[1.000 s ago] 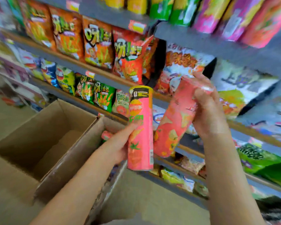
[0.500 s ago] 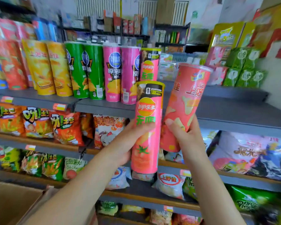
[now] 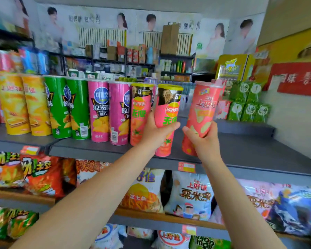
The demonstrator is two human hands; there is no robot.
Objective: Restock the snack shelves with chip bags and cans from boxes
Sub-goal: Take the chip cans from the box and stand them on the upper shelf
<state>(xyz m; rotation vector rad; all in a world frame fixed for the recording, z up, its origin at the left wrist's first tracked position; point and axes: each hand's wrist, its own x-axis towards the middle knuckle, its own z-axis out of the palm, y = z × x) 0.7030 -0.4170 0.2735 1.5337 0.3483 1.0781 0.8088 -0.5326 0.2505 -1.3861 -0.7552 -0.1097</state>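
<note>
A pink, yellow-lidded cardboard chip can [image 3: 166,121] is gripped low by the left hand [image 3: 157,133], fingers curled round it; it is held upright at the grey top shelf [image 3: 250,150], at three o'clock of a matching shelved can [image 3: 140,114], likely to extend that row; a coral, clear-lidded chip can [image 3: 200,115] is clasped by the right hand [image 3: 203,141], fingers wrapped round its base, tilted toward one o'clock, seemingly waiting its turn.

The left hand [image 3: 155,131] grips a pink can [image 3: 166,121] at the top shelf [image 3: 258,150]; the right hand [image 3: 204,141] grips a tilted red can [image 3: 201,112] just beside it
</note>
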